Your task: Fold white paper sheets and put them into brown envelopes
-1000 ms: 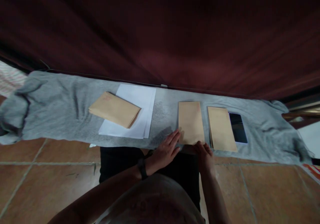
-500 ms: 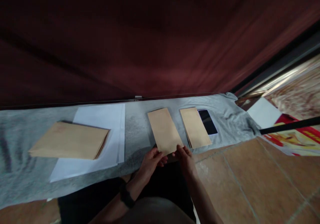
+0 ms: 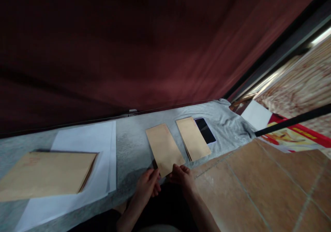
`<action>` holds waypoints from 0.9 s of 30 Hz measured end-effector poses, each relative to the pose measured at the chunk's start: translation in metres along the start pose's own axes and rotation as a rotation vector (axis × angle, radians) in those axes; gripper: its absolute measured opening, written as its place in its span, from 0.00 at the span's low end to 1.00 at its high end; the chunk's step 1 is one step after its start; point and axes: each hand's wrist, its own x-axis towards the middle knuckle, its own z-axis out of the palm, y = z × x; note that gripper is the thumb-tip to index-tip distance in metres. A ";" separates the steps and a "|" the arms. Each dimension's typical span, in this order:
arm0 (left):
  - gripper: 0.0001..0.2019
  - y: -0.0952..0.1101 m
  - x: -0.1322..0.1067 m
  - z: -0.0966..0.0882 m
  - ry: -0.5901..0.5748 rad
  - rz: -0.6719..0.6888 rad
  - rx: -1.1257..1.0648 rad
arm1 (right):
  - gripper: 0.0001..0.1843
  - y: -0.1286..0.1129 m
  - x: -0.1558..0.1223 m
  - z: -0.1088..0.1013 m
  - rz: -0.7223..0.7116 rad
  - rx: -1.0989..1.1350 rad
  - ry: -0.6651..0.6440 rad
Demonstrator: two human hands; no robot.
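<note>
A brown envelope lies on the grey cloth just in front of me. My left hand and my right hand both pinch its near end, fingers curled on the edge. Right of it rests a small stack of brown envelopes, with a dark phone beside that. At the far left a thicker stack of brown envelopes sits on white paper sheets.
A dark red curtain hangs behind the cloth. Terracotta floor tiles spread to the right. A white sheet and a red printed mat lie at the far right, crossed by a dark bar.
The view has swung right and down. My left hand went from lying flat by the envelope to pinching its near end alongside my right hand.
</note>
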 end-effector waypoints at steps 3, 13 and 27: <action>0.20 0.008 0.001 -0.008 0.126 0.335 0.342 | 0.34 -0.003 -0.002 0.000 0.012 -0.005 0.043; 0.27 0.064 0.122 0.000 0.252 0.835 1.148 | 0.36 -0.001 0.000 -0.003 0.097 -0.116 0.028; 0.27 0.039 0.069 0.031 0.049 1.017 1.125 | 0.39 0.002 -0.001 -0.005 0.048 -0.117 0.003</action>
